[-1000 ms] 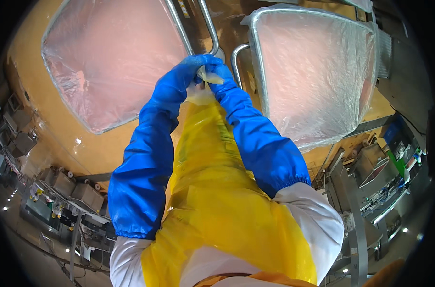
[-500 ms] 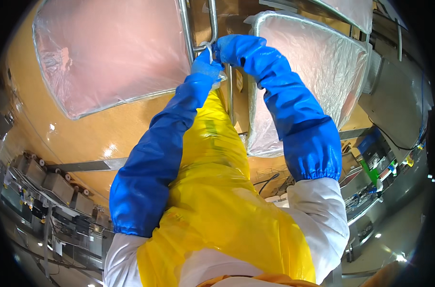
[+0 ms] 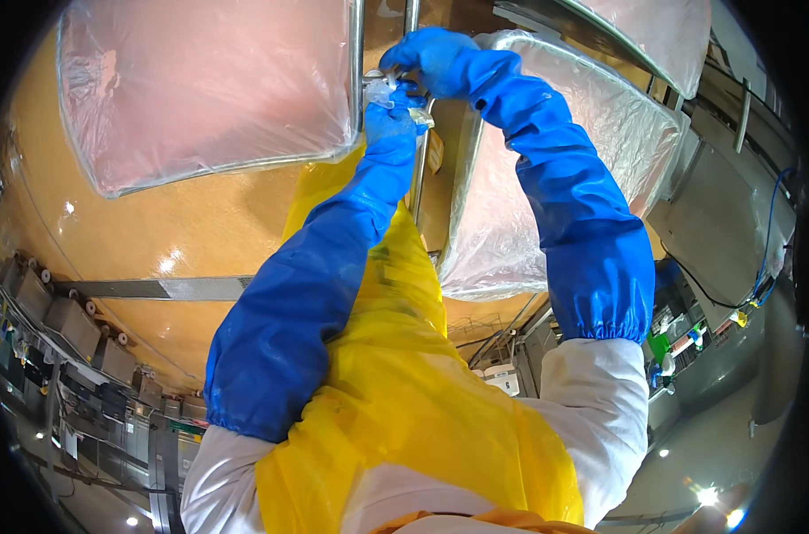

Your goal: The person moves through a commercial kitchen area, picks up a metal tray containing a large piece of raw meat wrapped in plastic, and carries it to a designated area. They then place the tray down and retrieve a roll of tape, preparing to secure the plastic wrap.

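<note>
My left hand (image 3: 392, 120), in a blue glove, is closed around a crumpled piece of clear plastic (image 3: 380, 93). A pale yellowish bit of plastic (image 3: 420, 117) sticks out on its right side. Just above it, my right hand (image 3: 433, 59), also gloved in blue, bends its fingers down toward the plastic, fingertips close together; what they hold, if anything, is hidden. Both hands are beside the metal rails (image 3: 357, 67) between two plastic-covered bins. The left bin holds pink contents under clear film (image 3: 213, 84); the right one is covered by wrinkled clear film (image 3: 569, 133).
A third film-covered bin (image 3: 658, 36) stands at the upper right. The floor (image 3: 182, 233) is orange-brown and wet, crossed by a metal drain strip (image 3: 204, 289). Steel equipment (image 3: 71, 329) lines the left side. A grey panel (image 3: 725, 209) with cables is at right.
My right hand has lifted up and slightly away from the left hand. The left hand has shifted slightly, showing more of the crumpled plastic. My view has shifted a little against the bins.
</note>
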Motion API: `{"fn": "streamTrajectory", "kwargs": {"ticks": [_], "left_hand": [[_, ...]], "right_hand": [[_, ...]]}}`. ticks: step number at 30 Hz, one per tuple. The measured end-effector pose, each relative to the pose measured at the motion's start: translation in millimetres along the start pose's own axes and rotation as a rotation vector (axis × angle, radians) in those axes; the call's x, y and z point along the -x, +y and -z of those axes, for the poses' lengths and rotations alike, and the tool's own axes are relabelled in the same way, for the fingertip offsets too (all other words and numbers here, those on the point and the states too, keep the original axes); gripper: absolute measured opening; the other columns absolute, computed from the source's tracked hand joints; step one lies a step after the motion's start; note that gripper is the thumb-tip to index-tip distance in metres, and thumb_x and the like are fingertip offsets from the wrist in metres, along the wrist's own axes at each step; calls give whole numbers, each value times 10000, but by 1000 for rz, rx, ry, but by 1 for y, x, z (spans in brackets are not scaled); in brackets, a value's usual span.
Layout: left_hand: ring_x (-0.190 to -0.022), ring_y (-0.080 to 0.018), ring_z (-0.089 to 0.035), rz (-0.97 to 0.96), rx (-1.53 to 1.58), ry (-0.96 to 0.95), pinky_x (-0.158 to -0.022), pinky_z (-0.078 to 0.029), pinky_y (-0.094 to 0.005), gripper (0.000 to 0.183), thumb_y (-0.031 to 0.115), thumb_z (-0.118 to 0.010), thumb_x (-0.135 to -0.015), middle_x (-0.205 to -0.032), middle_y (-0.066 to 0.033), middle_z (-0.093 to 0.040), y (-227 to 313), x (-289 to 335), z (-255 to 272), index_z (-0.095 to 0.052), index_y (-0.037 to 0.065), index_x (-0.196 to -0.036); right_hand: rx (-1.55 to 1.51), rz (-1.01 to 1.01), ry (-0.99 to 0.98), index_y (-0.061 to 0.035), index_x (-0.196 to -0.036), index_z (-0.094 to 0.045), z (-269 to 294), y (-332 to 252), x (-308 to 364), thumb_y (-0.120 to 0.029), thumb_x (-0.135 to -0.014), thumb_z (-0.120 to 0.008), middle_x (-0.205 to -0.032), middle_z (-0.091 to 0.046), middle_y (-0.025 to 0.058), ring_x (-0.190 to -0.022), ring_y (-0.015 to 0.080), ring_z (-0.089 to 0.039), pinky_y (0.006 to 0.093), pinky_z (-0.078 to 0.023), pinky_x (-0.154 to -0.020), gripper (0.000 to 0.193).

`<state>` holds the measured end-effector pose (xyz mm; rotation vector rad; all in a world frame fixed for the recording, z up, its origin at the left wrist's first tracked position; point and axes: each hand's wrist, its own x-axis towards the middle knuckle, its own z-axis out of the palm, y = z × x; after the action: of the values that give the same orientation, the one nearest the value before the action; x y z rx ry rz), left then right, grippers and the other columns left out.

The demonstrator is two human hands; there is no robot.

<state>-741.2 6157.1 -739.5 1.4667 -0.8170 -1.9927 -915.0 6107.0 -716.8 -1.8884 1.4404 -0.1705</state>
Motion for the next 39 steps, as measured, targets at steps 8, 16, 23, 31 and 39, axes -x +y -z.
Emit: {"fn": "streamTrajectory", "kwargs": {"ticks": [8, 16, 23, 31, 39], "left_hand": [[-602, -127, -568, -130, -111, 137, -493, -463, -267, 221, 261, -579, -977, -831, -47, -635, -28, -4, 10, -624, 50, -1025], [-518, -117, -501, 308, 228, 385, -432, -400, -245, 225, 305, -650, -934, -757, -38, -611, 5, -9, -14, -632, 84, -894], [-512, -115, -505, 420, 282, 402, -404, -388, -260, 199, 291, -691, -902, -757, -37, -636, -2, -5, -10, -645, 99, -928], [-547, -73, -479, 412, 368, 315, -417, -379, -206, 190, 270, -634, -950, -860, -23, -644, -15, -16, 4, -639, 103, -1039], [-669, -97, -595, 148, 206, 199, -544, -487, -232, 258, 261, -634, -948, -955, -65, -683, -13, 12, 6, -646, 69, -1121]], "right_hand": [[161, 190, 92, -169, -887, -725, -18, -1, -15, -159, -680, -747, -839, -637, 87, -793, 329, -643, 422, -527, -670, 208], [66, 151, 219, -161, -797, -712, -30, 3, -12, -153, -651, -733, -816, -641, 70, -764, 317, -637, 415, -512, -616, 147], [-40, 161, 121, -135, -786, -697, -29, 17, -15, -119, -611, -774, -800, -627, 98, -765, 335, -618, 394, -508, -630, 192], [-114, 116, 329, -149, -922, -721, -29, -3, 14, -120, -707, -744, -856, -663, 87, -778, 324, -633, 395, -517, -670, 218], [32, 184, 257, -180, -1080, -711, -27, -3, 8, -126, -769, -701, -960, -673, 73, -831, 298, -655, 392, -539, -719, 316]]}}
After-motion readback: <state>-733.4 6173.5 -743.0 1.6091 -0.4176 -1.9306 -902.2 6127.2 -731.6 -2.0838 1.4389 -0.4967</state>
